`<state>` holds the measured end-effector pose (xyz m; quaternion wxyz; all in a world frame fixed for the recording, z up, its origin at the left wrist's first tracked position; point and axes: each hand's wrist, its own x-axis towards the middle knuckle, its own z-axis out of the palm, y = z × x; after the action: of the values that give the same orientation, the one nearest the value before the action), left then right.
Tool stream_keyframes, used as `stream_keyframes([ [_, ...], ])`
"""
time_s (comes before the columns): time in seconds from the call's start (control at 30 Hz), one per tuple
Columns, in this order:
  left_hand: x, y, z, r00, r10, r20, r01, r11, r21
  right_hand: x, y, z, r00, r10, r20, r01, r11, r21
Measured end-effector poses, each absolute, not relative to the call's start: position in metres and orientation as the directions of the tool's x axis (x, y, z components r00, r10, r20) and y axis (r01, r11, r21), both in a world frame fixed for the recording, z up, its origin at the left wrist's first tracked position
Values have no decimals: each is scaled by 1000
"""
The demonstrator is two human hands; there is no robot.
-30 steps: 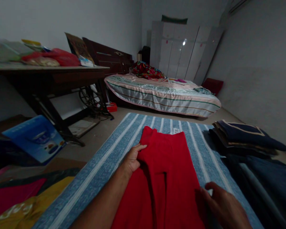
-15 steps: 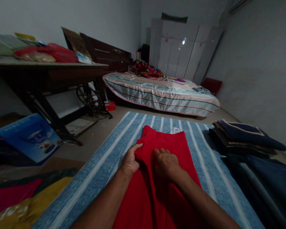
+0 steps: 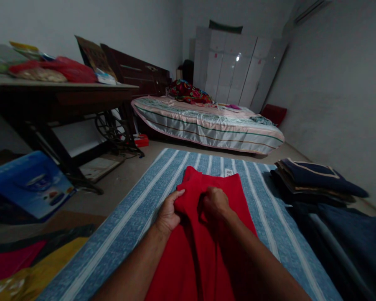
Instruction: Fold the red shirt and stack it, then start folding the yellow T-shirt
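A plain red garment (image 3: pixel 188 246) lies lengthwise in front of me on a blue-and-white striped cloth (image 3: pixel 144 188); whether it is trousers or a top I cannot tell. My left hand (image 3: pixel 169 211) is closed on a raised fold near its far left edge, thumb on top and the other fingers tucked under the cloth. Just to the right, my right hand (image 3: pixel 216 202) is curled over the upper middle of the garment, gripping the fabric. Its fingertips are hidden. A dark crease runs down the cloth between both hands.
Folded dark clothes (image 3: pixel 319 179) and jeans (image 3: pixel 344 234) are stacked at the right. At the left lie a blue box (image 3: pixel 34 184) and yellow and pink clothes (image 3: pixel 50 263), below a sewing-machine table (image 3: pixel 81 94). A bed (image 3: pixel 207 125) stands beyond the striped cloth.
My right hand has gone from lying fairly flat on the red garment to curled fingers gripping it. The left hand keeps its hold. The whole view has shifted slightly.
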<state>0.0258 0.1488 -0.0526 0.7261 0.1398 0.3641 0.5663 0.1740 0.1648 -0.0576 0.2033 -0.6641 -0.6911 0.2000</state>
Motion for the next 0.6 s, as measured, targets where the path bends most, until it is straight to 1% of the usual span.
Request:
stream_keyframes([
  [0.07, 26, 149, -55, 101, 938, -332, -704, 303, 643, 195, 167, -59, 6, 1000, 22, 685, 12, -729],
  [0.13, 26, 150, -56, 116, 952, -285, -673, 286, 682, 221, 164, -59, 60, 997, 41, 494, 6, -870],
  [0.2, 28, 149, -56, 125, 960, -252, -626, 273, 731, 251, 156, -58, 109, 992, 72, 312, 35, -950],
  [0.27, 31, 149, -53, 106, 963, -247, -567, 263, 780, 278, 148, -59, 148, 985, 88, 138, 67, -988],
  [0.3, 34, 149, -51, 90, 964, -251, -537, 259, 803, 289, 144, -61, 178, 980, 83, -15, 87, -996],
  [0.33, 38, 149, -49, 77, 964, -254, -504, 257, 824, 298, 140, -64, 213, 975, 58, -225, 107, -968],
  [0.37, 42, 150, -48, 75, 964, -255, -469, 259, 844, 305, 137, -68, 237, 971, 23, -410, 122, -904],
  [0.4, 47, 151, -46, 84, 964, -252, -430, 263, 864, 310, 135, -72, 251, 968, -17, -565, 132, -814],
  [0.43, 52, 152, -45, 101, 964, -246, -386, 266, 883, 313, 133, -75, 253, 966, -53, -671, 135, -729],
  [0.5, 65, 156, -45, 116, 966, -230, -276, 254, 927, 315, 130, -81, 239, 967, -93, -755, 124, -643],
  [0.6, 87, 161, -46, 61, 975, -216, -47, 219, 975, 315, 130, -84, 210, 973, -93, -794, 114, -598],
])
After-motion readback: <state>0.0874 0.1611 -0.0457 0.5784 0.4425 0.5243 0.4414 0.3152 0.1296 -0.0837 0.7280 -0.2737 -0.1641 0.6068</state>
